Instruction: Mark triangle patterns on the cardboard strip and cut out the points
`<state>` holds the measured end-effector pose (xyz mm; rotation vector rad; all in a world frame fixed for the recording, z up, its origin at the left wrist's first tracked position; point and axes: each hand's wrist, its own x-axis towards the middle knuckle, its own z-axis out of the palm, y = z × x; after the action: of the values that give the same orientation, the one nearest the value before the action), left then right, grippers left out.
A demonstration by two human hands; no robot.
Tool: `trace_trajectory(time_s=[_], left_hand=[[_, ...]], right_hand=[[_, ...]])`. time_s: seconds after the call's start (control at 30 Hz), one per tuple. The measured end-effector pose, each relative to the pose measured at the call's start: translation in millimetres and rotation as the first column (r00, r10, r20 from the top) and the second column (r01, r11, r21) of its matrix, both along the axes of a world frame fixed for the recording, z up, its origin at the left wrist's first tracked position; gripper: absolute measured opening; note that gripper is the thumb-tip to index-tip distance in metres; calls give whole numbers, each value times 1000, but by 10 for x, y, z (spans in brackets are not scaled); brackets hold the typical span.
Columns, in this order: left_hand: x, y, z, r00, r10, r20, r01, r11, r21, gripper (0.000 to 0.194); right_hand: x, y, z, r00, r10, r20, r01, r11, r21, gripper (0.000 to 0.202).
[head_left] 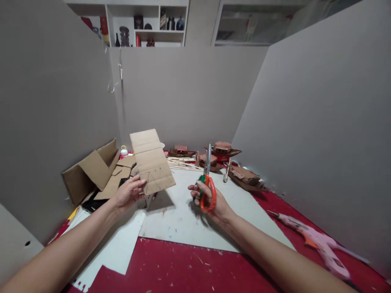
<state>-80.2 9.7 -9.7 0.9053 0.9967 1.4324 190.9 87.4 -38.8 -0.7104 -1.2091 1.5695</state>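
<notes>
My left hand [130, 192] grips a flat piece of cardboard [151, 156] by its lower left corner, holding it tilted above the table. Pencil-like zigzag lines run across the lower part of the cardboard, and creases cross it higher up. A pair of scissors [207, 179] with one orange and one green handle is in my right hand [210, 203]. Its blades point up and away from me and look closed. The scissors and the cardboard are apart. Below both hands lies a white sheet [195, 230] on the red tabletop.
Folded cardboard [94, 171] and offcuts pile up at the left. Thin wooden sticks [185, 163] lie at the back near several model boats [246, 177]. A pink glue gun [317, 238] rests at the right. Grey partitions [189, 89] enclose the red table [171, 268].
</notes>
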Motion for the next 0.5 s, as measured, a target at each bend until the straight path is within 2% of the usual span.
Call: trace_trajectory(time_s=[0.2, 0.3, 0.5], left_hand=[[181, -85, -33, 994, -104, 19, 105, 994, -30, 30], [261, -124, -53, 987, -160, -19, 159, 987, -33, 28], [334, -149, -141, 970, -232, -66, 228, 972, -61, 38]], right_hand=[[-97, -249, -5, 999, 38, 32, -37, 999, -21, 40], [-86, -291, 7, 1000, 7, 22, -7, 1000, -3, 42], [-70, -300, -31, 999, -30, 44, 29, 999, 24, 45]])
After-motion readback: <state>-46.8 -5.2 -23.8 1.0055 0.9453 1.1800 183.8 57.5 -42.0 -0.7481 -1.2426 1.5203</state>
